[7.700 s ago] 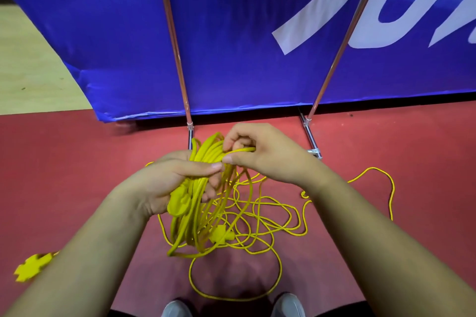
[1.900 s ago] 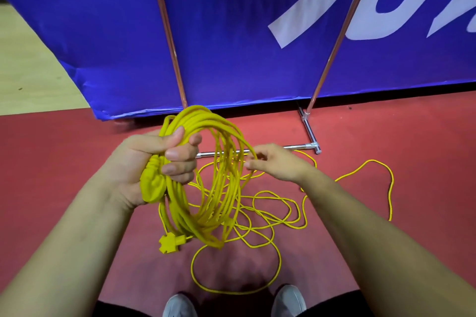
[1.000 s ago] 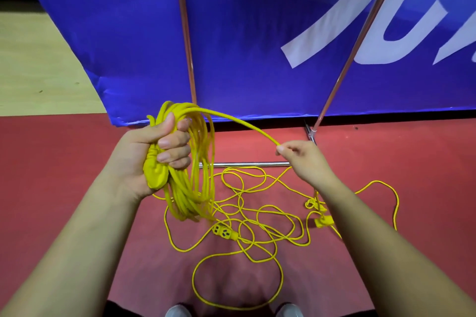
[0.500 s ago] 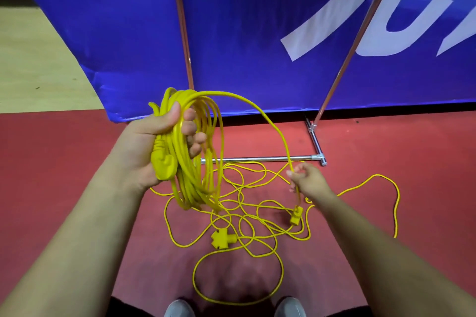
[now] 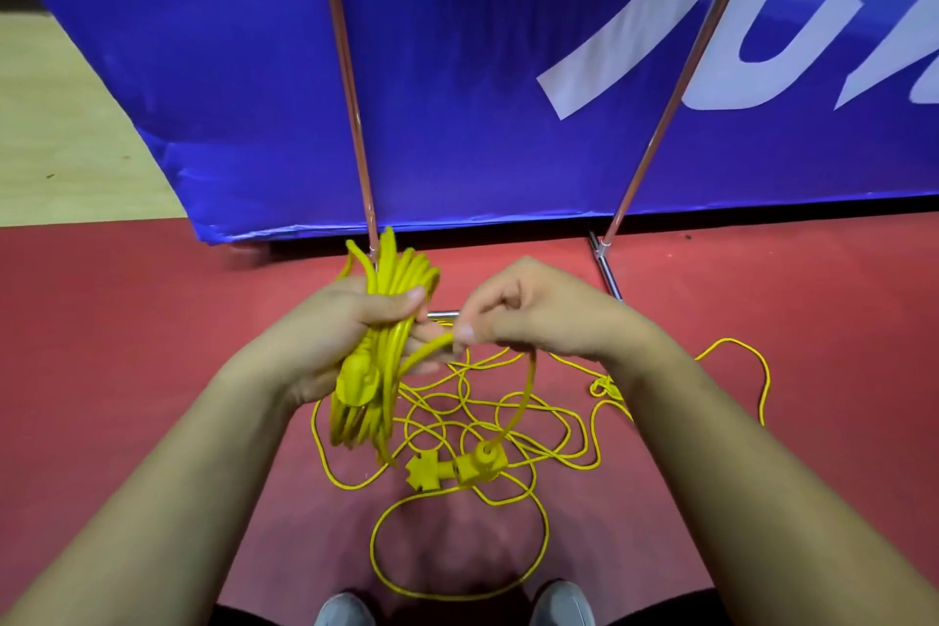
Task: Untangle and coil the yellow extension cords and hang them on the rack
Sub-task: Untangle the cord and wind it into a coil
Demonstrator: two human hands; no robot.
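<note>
**Coil in left fist, tail pinched in right**

At 6 o'clock, nearest me, I see 2 grey shoe toes, left shoe (image 5: 338, 611) and right shoe (image 5: 561, 604), on the red mat (image 5: 787, 300).

Just past them lies 1 tangle of thin loose cord (image 5: 460, 414). It is spread on the mat from centre out to 3 o'clock, with one big loop (image 5: 543, 531) reaching back to the shoes.

I count 3 yellow connectors:
- floor plug (image 5: 424, 470), low centre
- hanging socket (image 5: 480, 465), right beside it; I can't tell whether they touch
- coil plug (image 5: 355, 381), against the coil below the left hand

There are 2 hands mid-frame. The left hand (image 5: 350, 336), at 9 o'clock of centre, has thumb and fingers wrapped tight round 1 coil (image 5: 401, 269) of thicker yellow cord. The coil has many turns, with loops sticking up toward 12 and hanging toward 6.

The right hand (image 5: 538, 315) is just beside it at 3 o'clock. Its thumb and forefinger pinch the tail (image 5: 432, 348), which runs from the coil into the pinch and then arcs down to the hanging socket.

Beyond the hands stands 1 rack (image 5: 608, 272) with 2 copper poles, left upright (image 5: 353, 117) and right upright (image 5: 665, 117), and chrome base bars on the mat. The coil top overlaps the foot of the left upright.

Farthest back, 1 blue banner (image 5: 482, 41) with white lettering fills 12 o'clock, and tan floor (image 5: 56, 142) shows at 10.
</note>
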